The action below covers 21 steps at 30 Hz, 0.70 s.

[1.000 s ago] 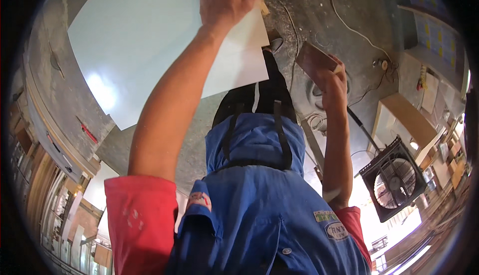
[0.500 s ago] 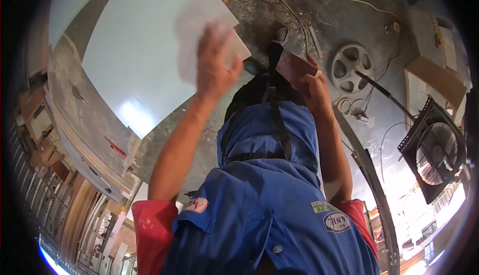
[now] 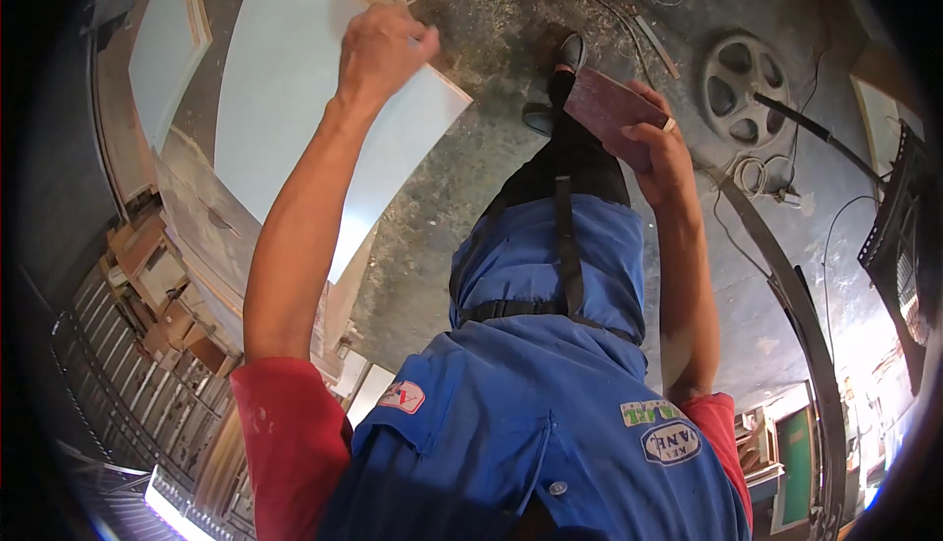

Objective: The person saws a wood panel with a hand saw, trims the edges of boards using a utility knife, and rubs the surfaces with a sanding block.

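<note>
My right hand point(image 3: 660, 153) is closed round a flat, reddish-brown sanding block point(image 3: 611, 112), thumb on its near face and fingers behind. A pale end of the block shows by the thumb. To the left lies a large white panel point(image 3: 295, 80) with a thin wood-coloured edge. My left hand point(image 3: 385, 55) is over that panel's far right edge, back of the hand up and fingers curled in. Whether the fingers grip the edge or something small is hidden.
Another white panel point(image 3: 169, 50) stands at the far left, above a worn board point(image 3: 211, 197). On the floor at right are a spoked metal wheel point(image 3: 745, 89) with a bar, a coiled cable point(image 3: 751, 176) and a black-framed fan point(image 3: 899, 246). A thin strip point(image 3: 656, 47) lies ahead.
My left hand has gone from spread fingers above the panel to curled ones, farther off at its edge. The right hand still holds the sanding block. The view has turned, shifting the surroundings.
</note>
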Available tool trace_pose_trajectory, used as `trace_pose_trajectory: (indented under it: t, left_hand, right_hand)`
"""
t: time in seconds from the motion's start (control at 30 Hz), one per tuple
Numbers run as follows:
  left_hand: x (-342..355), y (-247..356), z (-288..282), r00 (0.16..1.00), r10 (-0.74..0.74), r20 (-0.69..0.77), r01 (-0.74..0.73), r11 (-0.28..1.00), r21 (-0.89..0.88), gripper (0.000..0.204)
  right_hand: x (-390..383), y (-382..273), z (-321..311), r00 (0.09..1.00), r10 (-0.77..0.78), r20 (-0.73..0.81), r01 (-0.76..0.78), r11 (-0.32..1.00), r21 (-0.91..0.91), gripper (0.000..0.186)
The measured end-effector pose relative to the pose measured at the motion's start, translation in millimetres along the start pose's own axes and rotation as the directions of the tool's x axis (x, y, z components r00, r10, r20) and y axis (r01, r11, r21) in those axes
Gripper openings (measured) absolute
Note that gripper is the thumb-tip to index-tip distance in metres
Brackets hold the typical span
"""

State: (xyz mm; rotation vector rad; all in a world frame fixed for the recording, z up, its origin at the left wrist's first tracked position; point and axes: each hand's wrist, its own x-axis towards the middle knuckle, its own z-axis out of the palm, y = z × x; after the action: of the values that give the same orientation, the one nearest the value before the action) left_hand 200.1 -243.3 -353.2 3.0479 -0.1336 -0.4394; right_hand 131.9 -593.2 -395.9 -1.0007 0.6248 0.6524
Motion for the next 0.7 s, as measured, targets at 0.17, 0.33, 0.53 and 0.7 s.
trace_pose_trajectory:
  t: [0.17, 0.33, 0.53, 0.7]
  left_hand:
    - [19.1, -58.0, 16.1, 0.92, -0.125, -0.371, -0.011, 0.938, -0.345, 0.016]
    - [31.4, -115.3, 24.2, 0.866, -0.221, -0.449, 0.122, 0.963, -0.238, 0.05]
    - [52.1, -123.1, 61.7, 0.795, -0.301, -0.527, 0.274, 0.953, -0.131, 0.067]
    - [47.5, -106.1, 53.6, 0.796, -0.359, -0.486, 0.263, 0.93, -0.257, 0.062]
  right_hand:
    - [-3.7, -0.2, 12.6, 0.999, 0.04, -0.007, -0.037, 0.963, 0.266, 0.064]
    - [-15.9, -8.5, 71.8, 0.998, 0.062, 0.021, -0.065, 0.977, 0.201, 0.064]
    - [-0.3, -6.4, 157.6, 0.985, 0.16, -0.061, -0.129, 0.929, 0.346, 0.084]
    - [6.0, -6.9, 217.6, 0.97, 0.243, -0.021, -0.221, 0.912, 0.345, 0.082]
